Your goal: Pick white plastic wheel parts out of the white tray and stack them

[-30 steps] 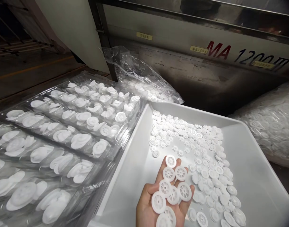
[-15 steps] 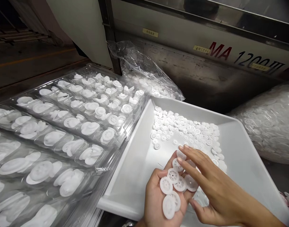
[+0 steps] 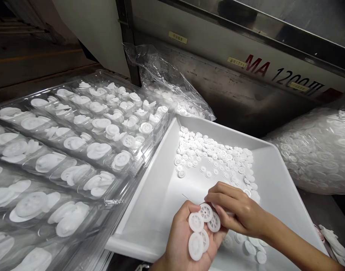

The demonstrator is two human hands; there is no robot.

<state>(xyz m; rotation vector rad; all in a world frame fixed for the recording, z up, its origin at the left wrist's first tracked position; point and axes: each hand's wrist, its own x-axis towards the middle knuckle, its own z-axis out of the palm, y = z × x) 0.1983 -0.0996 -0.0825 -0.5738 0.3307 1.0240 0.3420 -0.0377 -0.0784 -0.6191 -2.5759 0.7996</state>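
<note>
Palm up over the near part of the grey tray (image 3: pixel 141 234), my left hand (image 3: pixel 179 241) cups several small white plastic wheels (image 3: pixel 196 222) with spokes and round rims. Its thumb presses the upper ones, and they overlap across the palm. My right hand (image 3: pixel 236 209) is closed at the left hand's fingertips, thumb and fingers pinched together. A pale edge of a wheel shows beneath its fingers; most of what it grips is hidden. Loose white wheels (image 3: pixel 214 150) lie spread over the tray's far side, and more wheels (image 3: pixel 250 247) lie below my right wrist.
At left, a clear plastic blister tray (image 3: pixel 104 201) has white wheels grouped in its pockets. Behind the grey tray lies an opened clear bag (image 3: pixel 172 75) of wheels, and a full bag (image 3: pixel 316 146) bulges at right. A machine panel (image 3: pixel 206 41) stands across the back.
My right fingers have curled from spread to pinched, and the wheels at my left fingertips are gone from sight. Fewer wheels show in my left palm. The view has shifted slightly.
</note>
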